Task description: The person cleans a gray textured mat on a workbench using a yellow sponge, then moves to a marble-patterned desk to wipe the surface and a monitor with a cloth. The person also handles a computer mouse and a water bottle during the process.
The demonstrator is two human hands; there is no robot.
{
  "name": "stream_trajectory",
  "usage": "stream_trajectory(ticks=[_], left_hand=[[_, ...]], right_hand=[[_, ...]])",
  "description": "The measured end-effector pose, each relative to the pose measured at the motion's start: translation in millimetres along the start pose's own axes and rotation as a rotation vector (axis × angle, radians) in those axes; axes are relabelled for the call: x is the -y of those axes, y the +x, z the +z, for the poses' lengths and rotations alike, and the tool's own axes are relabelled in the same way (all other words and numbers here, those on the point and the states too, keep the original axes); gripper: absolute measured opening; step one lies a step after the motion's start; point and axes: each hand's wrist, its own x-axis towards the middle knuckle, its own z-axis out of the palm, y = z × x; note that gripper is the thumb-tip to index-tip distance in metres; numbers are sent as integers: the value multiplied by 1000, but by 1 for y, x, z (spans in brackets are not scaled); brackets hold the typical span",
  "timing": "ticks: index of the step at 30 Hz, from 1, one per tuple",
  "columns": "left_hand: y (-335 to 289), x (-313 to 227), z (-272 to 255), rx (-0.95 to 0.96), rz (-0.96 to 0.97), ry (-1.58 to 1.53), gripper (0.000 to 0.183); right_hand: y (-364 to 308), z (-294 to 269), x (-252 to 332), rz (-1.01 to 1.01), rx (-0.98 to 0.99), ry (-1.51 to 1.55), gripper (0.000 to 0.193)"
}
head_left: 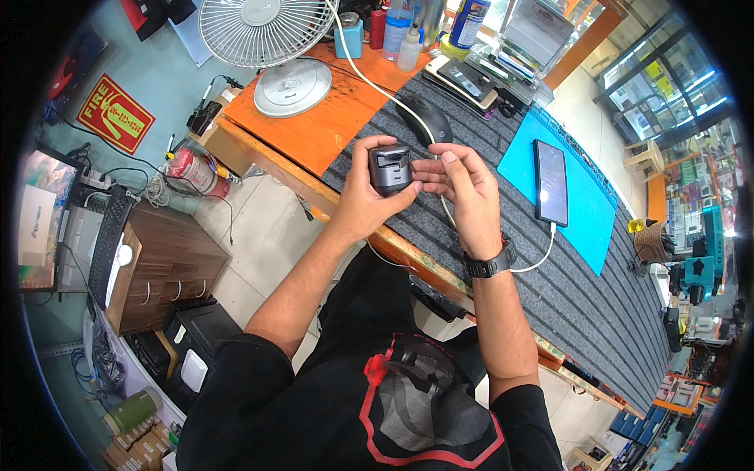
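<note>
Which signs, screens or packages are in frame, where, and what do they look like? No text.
Sign: on the floor at left, red rectangle with yellow border.
Phone: on the blue mat, right of the hands, dark screen, white cable plugged in.
Monitor: far left edge, lit screen.
Phones stack: back of the bench, dark screens.
Bottle: back edge, blue label.

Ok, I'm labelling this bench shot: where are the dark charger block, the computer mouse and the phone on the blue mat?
dark charger block [389, 169], head view, its front face, held in the left hand.
computer mouse [425, 119], head view, its back.
phone [550, 182], head view, middle of its dark screen.
</note>
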Motion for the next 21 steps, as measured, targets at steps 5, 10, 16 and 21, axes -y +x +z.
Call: stream_trajectory(ticks=[5, 10, 16, 21], left_hand=[[0, -2, 4, -35, 28, 4, 69], [1, -3, 6, -85, 74, 135, 69], [0, -6, 5, -75, 69, 207, 71], [-3, 1, 10, -103, 99, 296, 74]], right_hand=[[-5, 11, -3, -113, -9, -127, 23], [-10, 14, -10, -294, 22, -417, 21], [-11, 17, -10, -297, 7, -434, 23], [-12, 32, -6, -295, -100, -494, 42]])
